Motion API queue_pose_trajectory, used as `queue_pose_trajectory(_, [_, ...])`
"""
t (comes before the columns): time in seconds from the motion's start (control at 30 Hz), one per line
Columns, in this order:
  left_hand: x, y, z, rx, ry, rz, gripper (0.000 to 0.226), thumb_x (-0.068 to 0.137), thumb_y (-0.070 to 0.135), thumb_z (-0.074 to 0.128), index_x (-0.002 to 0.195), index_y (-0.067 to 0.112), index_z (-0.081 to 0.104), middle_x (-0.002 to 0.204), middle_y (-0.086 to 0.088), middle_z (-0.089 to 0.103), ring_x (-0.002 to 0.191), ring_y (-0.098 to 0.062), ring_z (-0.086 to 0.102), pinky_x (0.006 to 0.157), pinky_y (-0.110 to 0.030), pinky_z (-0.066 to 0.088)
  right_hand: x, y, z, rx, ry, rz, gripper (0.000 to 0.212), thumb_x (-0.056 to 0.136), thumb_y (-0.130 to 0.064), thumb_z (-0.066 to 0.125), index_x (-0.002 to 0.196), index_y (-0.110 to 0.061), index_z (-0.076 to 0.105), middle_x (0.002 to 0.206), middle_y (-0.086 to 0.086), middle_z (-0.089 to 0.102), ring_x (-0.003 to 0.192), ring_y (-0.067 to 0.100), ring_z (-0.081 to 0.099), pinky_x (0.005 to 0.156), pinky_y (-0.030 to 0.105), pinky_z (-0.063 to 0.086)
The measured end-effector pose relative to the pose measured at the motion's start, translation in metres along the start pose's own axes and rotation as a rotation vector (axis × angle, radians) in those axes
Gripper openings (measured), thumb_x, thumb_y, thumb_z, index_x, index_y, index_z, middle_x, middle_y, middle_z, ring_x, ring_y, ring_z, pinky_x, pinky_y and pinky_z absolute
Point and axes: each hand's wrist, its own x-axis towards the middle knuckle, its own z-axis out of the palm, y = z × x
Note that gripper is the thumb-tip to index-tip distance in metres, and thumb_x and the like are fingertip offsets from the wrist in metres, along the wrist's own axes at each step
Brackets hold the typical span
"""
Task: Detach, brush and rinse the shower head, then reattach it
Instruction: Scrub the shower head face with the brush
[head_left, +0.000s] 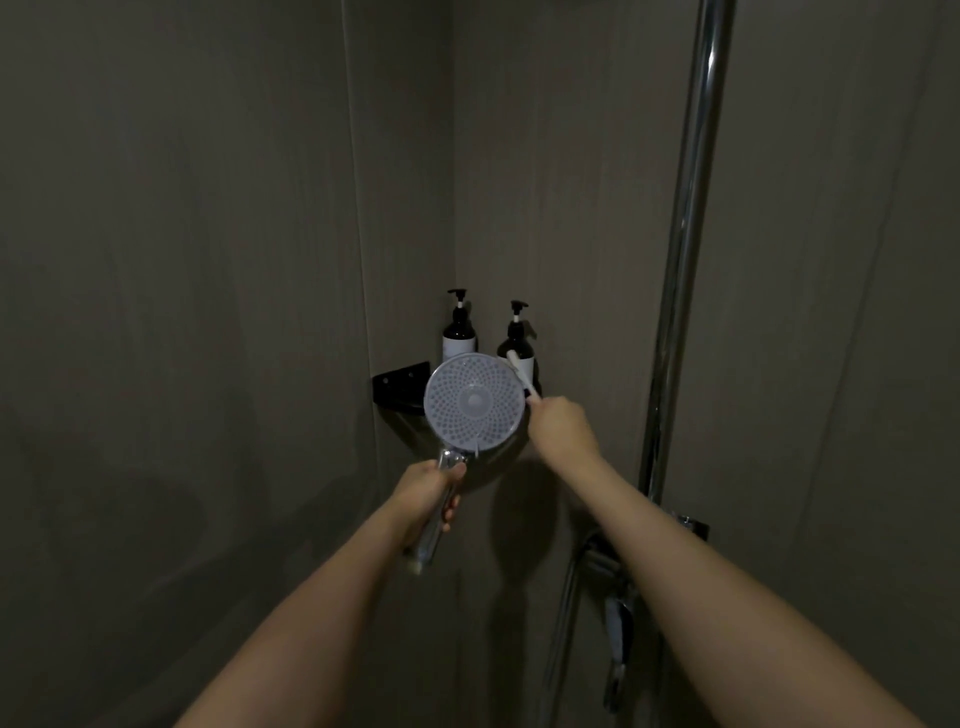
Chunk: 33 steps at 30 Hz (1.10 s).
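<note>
Head view: the shower head (474, 401) is off its mount and held up in front of the shower corner, its round nozzle face turned toward the camera. The left hand (428, 493) is wrapped around the chrome handle just below the face. The right hand (558, 423) pinches a small white brush (519, 375), whose tip lies against the upper right rim of the face. Brushing looks to be the step in hand; rinsing and reattaching remain.

Behind the face, two dark pump bottles (460, 327) stand on a black corner shelf (400, 387), against the back corner where the walls meet. A chrome riser pole (685, 249) runs up the right side, with the mixer valve (691, 525) and a lever (618, 639) below it. No hose can be made out on the handle in this dim light.

The shower head is likely rigid and fairly light, but its polished handle would be slippery once wet. The sound grip is a full wrap around the handle near the neck, as now, which steadies the face against the brush. The nozzle nubs look soft, so light strokes should do.
</note>
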Motion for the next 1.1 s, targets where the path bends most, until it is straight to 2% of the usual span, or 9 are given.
queue_pose_trajectory(0.1, [0.002, -0.001, 0.001, 0.012, 0.009, -0.003, 0.023, 0.095, 0.018, 0.048, 0.073, 0.012, 0.044, 0.055, -0.008, 0.045, 0.032, -0.011, 0.039, 0.037, -0.017, 0.033, -0.005, -0.005, 0.009, -0.061, -0.187, -0.007, 0.027, 0.099, -0.018, 0.035, 0.101, -0.007, 0.06, 0.101, 0.017, 0.06, 0.09, 0.028, 0.06, 0.069, 0.031, 0.042])
queue_pose_trajectory(0.23, [0.003, -0.001, 0.001, 0.006, 0.008, -0.003, 0.022, 0.095, 0.018, 0.049, 0.074, 0.012, 0.045, 0.056, -0.008, 0.045, 0.034, -0.012, 0.039, 0.038, -0.017, 0.034, 0.005, -0.004, -0.003, -0.031, 0.007, -0.038, 0.037, 0.1, -0.019, 0.03, 0.112, 0.002, 0.059, 0.104, 0.021, 0.061, 0.094, 0.033, 0.06, 0.071, 0.033, 0.045])
queue_pose_trajectory(0.3, [0.004, 0.0, 0.003, 0.006, 0.003, 0.006, 0.022, 0.095, 0.018, 0.049, 0.074, 0.012, 0.044, 0.056, -0.008, 0.044, 0.033, -0.012, 0.039, 0.038, -0.017, 0.033, 0.001, -0.007, -0.002, -0.062, -0.059, -0.018, 0.036, 0.1, -0.021, 0.031, 0.112, 0.001, 0.058, 0.095, 0.015, 0.058, 0.076, 0.025, 0.056, 0.058, 0.027, 0.042])
queue_pose_trajectory(0.37, [0.005, 0.0, 0.004, 0.009, 0.001, 0.011, 0.021, 0.095, 0.017, 0.048, 0.075, 0.012, 0.044, 0.056, -0.008, 0.044, 0.032, -0.011, 0.039, 0.037, -0.017, 0.033, -0.009, -0.013, 0.005, -0.028, -0.157, -0.014, 0.034, 0.1, -0.02, 0.033, 0.115, -0.002, 0.057, 0.101, 0.015, 0.06, 0.082, 0.024, 0.057, 0.066, 0.03, 0.047])
queue_pose_trajectory(0.5, [0.006, -0.001, 0.004, 0.01, -0.015, 0.002, 0.018, 0.095, 0.018, 0.048, 0.079, 0.011, 0.046, 0.057, -0.008, 0.045, 0.033, -0.011, 0.04, 0.036, -0.018, 0.035, 0.005, -0.007, -0.005, 0.073, 0.031, -0.015, 0.038, 0.102, -0.017, 0.03, 0.113, 0.002, 0.06, 0.104, 0.018, 0.064, 0.087, 0.028, 0.06, 0.061, 0.025, 0.038])
queue_pose_trajectory(0.67, [0.006, -0.004, 0.005, 0.036, -0.003, 0.002, 0.019, 0.095, 0.018, 0.048, 0.078, 0.011, 0.045, 0.056, -0.008, 0.045, 0.03, -0.01, 0.039, 0.034, -0.017, 0.035, -0.005, -0.017, 0.003, -0.026, -0.231, -0.029, 0.037, 0.1, -0.011, 0.031, 0.133, -0.005, 0.046, 0.109, 0.021, 0.06, 0.089, 0.026, 0.055, 0.071, 0.03, 0.041])
queue_pose_trajectory(0.8, [0.005, -0.002, 0.004, 0.03, -0.012, 0.005, 0.02, 0.095, 0.018, 0.048, 0.077, 0.011, 0.045, 0.056, -0.008, 0.044, 0.031, -0.011, 0.039, 0.035, -0.017, 0.035, 0.004, -0.015, -0.012, 0.068, 0.026, -0.002, 0.041, 0.102, -0.02, 0.028, 0.114, 0.006, 0.057, 0.092, 0.016, 0.059, 0.085, 0.029, 0.061, 0.049, 0.022, 0.037])
queue_pose_trajectory(0.97, [0.005, -0.001, 0.007, 0.021, -0.013, 0.019, 0.021, 0.095, 0.016, 0.049, 0.075, 0.011, 0.044, 0.054, -0.009, 0.044, 0.03, -0.012, 0.039, 0.035, -0.017, 0.034, -0.01, -0.03, 0.001, -0.045, -0.283, -0.045, 0.029, 0.1, -0.012, 0.032, 0.113, 0.001, 0.054, 0.104, 0.024, 0.057, 0.097, 0.031, 0.058, 0.074, 0.03, 0.041])
queue_pose_trajectory(1.1, [0.001, -0.002, 0.006, 0.033, -0.023, 0.026, 0.022, 0.095, 0.014, 0.049, 0.073, 0.011, 0.043, 0.053, -0.009, 0.043, 0.03, -0.012, 0.038, 0.034, -0.017, 0.033, 0.0, -0.026, -0.015, 0.07, 0.025, 0.006, 0.042, 0.102, -0.025, 0.031, 0.113, 0.004, 0.059, 0.088, 0.012, 0.053, 0.076, 0.023, 0.051, 0.061, 0.026, 0.04])
